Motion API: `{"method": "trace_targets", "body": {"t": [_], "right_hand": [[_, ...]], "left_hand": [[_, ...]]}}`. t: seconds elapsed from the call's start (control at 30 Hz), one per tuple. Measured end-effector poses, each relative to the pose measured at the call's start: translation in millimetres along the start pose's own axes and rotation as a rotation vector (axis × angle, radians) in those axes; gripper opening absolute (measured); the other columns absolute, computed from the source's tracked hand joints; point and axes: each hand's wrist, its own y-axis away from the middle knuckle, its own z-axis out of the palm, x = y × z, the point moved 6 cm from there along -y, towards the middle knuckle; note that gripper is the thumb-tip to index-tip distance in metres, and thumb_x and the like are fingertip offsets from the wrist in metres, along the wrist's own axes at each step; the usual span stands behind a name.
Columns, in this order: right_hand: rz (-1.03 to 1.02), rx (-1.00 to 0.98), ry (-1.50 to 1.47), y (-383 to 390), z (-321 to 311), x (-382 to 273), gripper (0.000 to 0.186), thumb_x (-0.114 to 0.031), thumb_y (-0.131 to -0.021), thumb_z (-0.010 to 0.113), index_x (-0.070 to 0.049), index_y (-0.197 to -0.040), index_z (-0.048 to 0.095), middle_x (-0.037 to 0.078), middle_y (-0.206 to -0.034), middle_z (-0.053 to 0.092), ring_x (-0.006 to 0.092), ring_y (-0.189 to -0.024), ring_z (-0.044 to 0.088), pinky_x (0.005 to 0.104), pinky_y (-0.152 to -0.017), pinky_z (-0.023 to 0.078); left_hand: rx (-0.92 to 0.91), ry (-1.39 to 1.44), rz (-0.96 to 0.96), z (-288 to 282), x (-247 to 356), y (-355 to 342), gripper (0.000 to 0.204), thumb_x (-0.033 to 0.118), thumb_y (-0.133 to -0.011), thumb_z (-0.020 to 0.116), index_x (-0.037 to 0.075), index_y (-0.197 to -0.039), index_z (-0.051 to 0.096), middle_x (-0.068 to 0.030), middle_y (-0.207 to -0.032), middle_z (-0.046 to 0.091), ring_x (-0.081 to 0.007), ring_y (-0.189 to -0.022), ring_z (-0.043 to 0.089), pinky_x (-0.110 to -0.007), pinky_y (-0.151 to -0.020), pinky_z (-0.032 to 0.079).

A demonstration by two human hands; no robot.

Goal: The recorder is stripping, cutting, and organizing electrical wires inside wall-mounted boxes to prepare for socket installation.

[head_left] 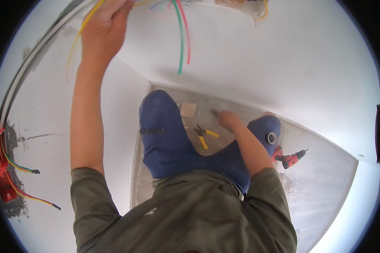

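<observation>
My left hand (106, 26) is raised against the wall at the top of the view, its fingertips partly cut off by the edge. It is closed on a yellow wire (81, 34), whose loose end hangs down to the left, blurred. Beside this hand, a green wire (181, 40) and a red wire (185, 31) dangle from above. Low between my knees, my right hand (229, 120) is closed around a small dark object (214, 113), too blurred to name. Near it on the floor lies a pair of yellow-handled pliers (205, 135), jaws toward the wall.
A square beige piece (188, 110) lies on the floor by the wall. A tape roll (272, 138) rests on my right thigh, with a red and black cordless drill (292, 158) beyond. At left, red wall boxes (3, 185) hold taped wires below a pale conduit (25, 63).
</observation>
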Motion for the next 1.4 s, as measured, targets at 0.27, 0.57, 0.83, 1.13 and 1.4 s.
{"method": "trace_targets", "body": {"t": [0.27,0.57,0.83,1.13,1.4], "right_hand": [[0.368,0.033,-0.161,-36.6,102.2,23.9,0.037,-0.026,-0.094,0.057,-0.009,-0.126,0.065,0.013,-0.122,0.068,0.0325,-0.115,0.065,0.0496,-0.088,0.055],[0.498,0.048,-0.195,-44.1,77.9,68.4,0.051,-0.056,-0.098,0.048,-0.020,-0.131,0.062,0.008,-0.135,0.060,0.0327,-0.124,0.058,0.0642,-0.090,0.049],[0.430,-0.029,-0.042,-33.8,70.9,45.7,0.048,-0.055,-0.098,0.049,-0.023,-0.132,0.061,0.003,-0.133,0.062,0.0288,-0.124,0.059,0.0608,-0.090,0.049],[0.191,0.028,-0.141,-48.4,83.8,37.3,0.060,-0.052,-0.084,0.063,-0.022,-0.135,0.060,0.012,-0.133,0.061,0.0301,-0.127,0.057,0.0562,-0.098,0.049],[-0.284,-0.199,-0.352,-74.0,60.1,19.8,0.055,-0.045,-0.087,0.068,-0.008,-0.125,0.054,0.016,-0.088,0.065,0.0213,-0.066,0.065,0.0385,-0.054,0.050]], "left_hand": [[-0.184,0.099,0.263,2.3,-2.1,-17.0,0.029,-0.004,-0.099,0.053,0.008,-0.121,0.066,-0.0129,-0.112,0.066,-0.0209,-0.096,0.061,-0.027,-0.072,0.058],[-0.169,0.082,0.005,-1.5,-17.0,-9.8,0.023,0.007,-0.098,0.059,0.005,-0.119,0.069,-0.0112,-0.114,0.070,-0.0257,-0.107,0.061,-0.035,-0.089,0.053],[-0.167,0.042,-0.002,-5.4,-5.2,-7.1,0.028,-0.003,-0.094,0.060,0.010,-0.118,0.068,-0.0108,-0.111,0.063,-0.0258,-0.097,0.063,-0.032,-0.082,0.051],[-0.186,0.109,-0.046,-8.3,-3.4,-11.5,0.027,-0.003,-0.095,0.058,0.006,-0.119,0.067,-0.0125,-0.110,0.062,-0.0264,-0.101,0.061,-0.033,-0.086,0.050],[-0.135,0.186,-0.045,-2.6,0.5,-7.4,0.026,0.001,-0.094,0.060,0.007,-0.118,0.068,-0.0111,-0.105,0.062,-0.0274,-0.097,0.060,-0.033,-0.084,0.050]]}}
